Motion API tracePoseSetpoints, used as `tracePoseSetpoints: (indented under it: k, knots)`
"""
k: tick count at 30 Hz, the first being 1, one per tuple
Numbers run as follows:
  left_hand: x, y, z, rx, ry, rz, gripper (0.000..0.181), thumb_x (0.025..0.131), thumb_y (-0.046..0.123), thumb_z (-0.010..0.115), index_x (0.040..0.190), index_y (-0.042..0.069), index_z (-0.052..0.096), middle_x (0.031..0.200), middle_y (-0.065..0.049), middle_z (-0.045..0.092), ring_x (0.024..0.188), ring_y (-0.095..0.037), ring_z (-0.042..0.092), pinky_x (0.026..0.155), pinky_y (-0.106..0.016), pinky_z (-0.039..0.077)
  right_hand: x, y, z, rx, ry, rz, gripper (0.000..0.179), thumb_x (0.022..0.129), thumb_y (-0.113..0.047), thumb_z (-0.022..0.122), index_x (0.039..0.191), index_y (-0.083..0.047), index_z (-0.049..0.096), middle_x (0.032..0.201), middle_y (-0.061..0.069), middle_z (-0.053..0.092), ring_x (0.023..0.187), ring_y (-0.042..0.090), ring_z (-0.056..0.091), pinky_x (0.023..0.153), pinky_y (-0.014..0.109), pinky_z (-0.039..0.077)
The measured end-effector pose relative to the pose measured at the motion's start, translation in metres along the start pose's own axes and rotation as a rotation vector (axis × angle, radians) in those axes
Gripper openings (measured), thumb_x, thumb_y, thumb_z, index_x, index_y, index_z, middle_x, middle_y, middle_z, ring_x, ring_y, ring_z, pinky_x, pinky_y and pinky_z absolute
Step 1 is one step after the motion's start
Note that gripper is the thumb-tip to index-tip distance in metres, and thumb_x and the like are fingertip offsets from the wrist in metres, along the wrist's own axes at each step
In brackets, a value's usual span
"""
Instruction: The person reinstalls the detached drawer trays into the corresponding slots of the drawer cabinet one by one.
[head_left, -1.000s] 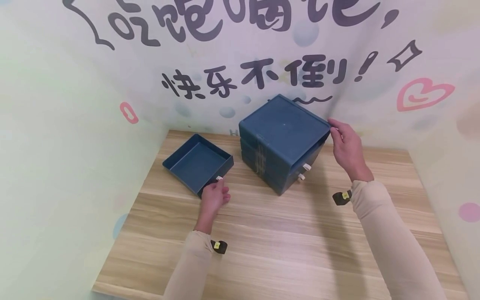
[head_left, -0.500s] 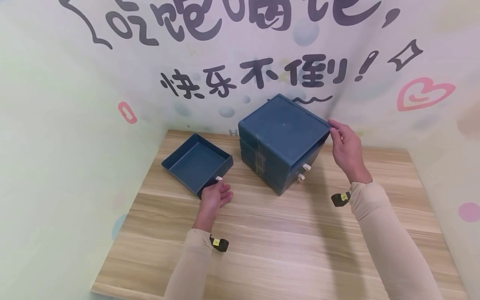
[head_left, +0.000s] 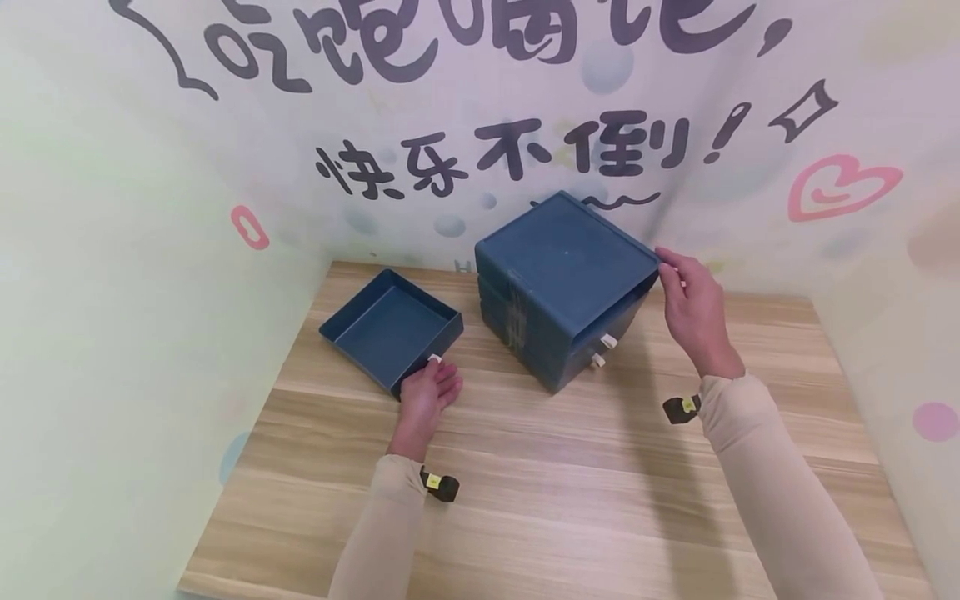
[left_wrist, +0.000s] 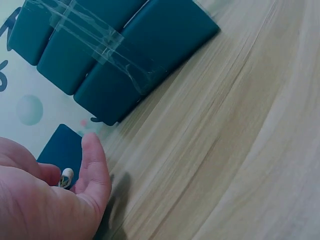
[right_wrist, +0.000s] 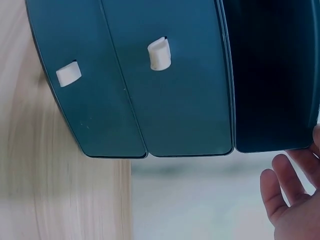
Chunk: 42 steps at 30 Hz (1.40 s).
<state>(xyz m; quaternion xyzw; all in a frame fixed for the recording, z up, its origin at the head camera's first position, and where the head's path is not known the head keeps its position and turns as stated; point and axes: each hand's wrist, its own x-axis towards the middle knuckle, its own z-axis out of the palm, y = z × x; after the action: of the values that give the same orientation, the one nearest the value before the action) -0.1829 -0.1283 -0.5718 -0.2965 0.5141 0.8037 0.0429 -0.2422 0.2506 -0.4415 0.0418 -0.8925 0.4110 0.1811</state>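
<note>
A dark blue drawer unit (head_left: 566, 250) with several tiers stands at an angle near the back of the table. Its top slot (right_wrist: 275, 75) is vacant; the two drawers below carry white pull tabs (right_wrist: 159, 54). With fingertips at the unit's upper right corner, my right hand (head_left: 693, 308) grips the edge. To the left lies a shallow dark blue drawer (head_left: 393, 325), nothing inside it. My left hand (head_left: 423, 396) is at that drawer's front, thumb and a finger pinching around its white tab (left_wrist: 66, 177), the other fingers extended. Part of the drawer front is hidden behind this hand.
Clear tape (left_wrist: 105, 47) wraps the side of the drawer unit. The wood-grain table (head_left: 525, 483) meets a printed wall (head_left: 420, 225) close behind the unit, with pale side walls left and right. Black wrist cameras (head_left: 442, 486) sit at both wrists.
The drawer unit has turned slightly, its fronts swinging toward the person, with my right hand staying at its corner. The fingers of my left hand have spread a little; the loose drawer stays put.
</note>
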Motion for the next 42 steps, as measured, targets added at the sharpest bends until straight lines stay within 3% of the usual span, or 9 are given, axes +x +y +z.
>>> tracePoseSetpoints:
  k: [5,11,17,25,36,42]
  knots:
    - [0.002,-0.002,0.003,-0.049,0.018,-0.004,0.037,0.110,0.024,0.046,0.129,-0.006,0.054,0.092,-0.004,0.070,0.075,-0.013,0.071,0.071,-0.024,0.061,-0.006,0.001,-0.001,0.010,0.023,-0.004,0.042,0.110,-0.030,0.044,0.144,-0.009,0.058,0.139,0.019,0.063,0.105,0.018,0.056,0.084,0.019,0.039]
    - [0.002,-0.002,0.005,-0.069,0.040,0.008,0.030,0.109,0.023,0.048,0.124,-0.002,0.057,0.090,-0.002,0.071,0.076,-0.012,0.071,0.070,-0.023,0.060,-0.013,0.005,-0.002,0.034,0.067,-0.033,0.038,0.109,-0.025,0.048,0.141,-0.008,0.061,0.135,0.020,0.065,0.095,-0.010,0.046,0.082,0.014,0.038]
    - [0.002,-0.003,0.004,-0.051,0.055,0.024,0.032,0.109,0.020,0.049,0.127,-0.005,0.057,0.084,0.002,0.071,0.073,-0.010,0.071,0.068,-0.021,0.059,-0.019,0.007,-0.002,0.039,0.101,-0.074,0.034,0.107,-0.019,0.052,0.137,-0.006,0.063,0.128,0.022,0.068,0.091,-0.015,0.047,0.081,0.011,0.038]
    - [-0.001,-0.005,0.002,0.021,0.058,0.053,0.031,0.107,0.016,0.051,0.122,-0.010,0.059,0.080,-0.001,0.072,0.064,-0.008,0.067,0.064,-0.020,0.059,-0.027,0.007,-0.002,0.016,0.146,-0.105,0.033,0.107,-0.017,0.052,0.135,-0.003,0.064,0.125,0.023,0.068,0.091,-0.009,0.046,0.080,0.011,0.037]
    - [-0.005,-0.006,-0.001,0.084,0.056,0.052,0.031,0.106,0.014,0.053,0.120,-0.012,0.062,0.081,-0.002,0.074,0.065,-0.008,0.067,0.063,-0.020,0.059,-0.034,0.009,0.000,-0.027,0.245,-0.207,0.028,0.105,-0.010,0.055,0.127,0.001,0.068,0.118,0.026,0.070,0.094,0.034,0.058,0.084,0.014,0.035]
    - [-0.008,-0.007,-0.002,0.129,0.051,0.039,0.034,0.106,0.016,0.052,0.125,-0.010,0.063,0.088,-0.004,0.075,0.072,-0.010,0.069,0.067,-0.021,0.060,-0.041,0.007,0.000,-0.038,0.274,-0.247,0.027,0.104,-0.006,0.055,0.126,0.002,0.068,0.115,0.028,0.070,0.097,0.041,0.057,0.085,0.031,0.038]
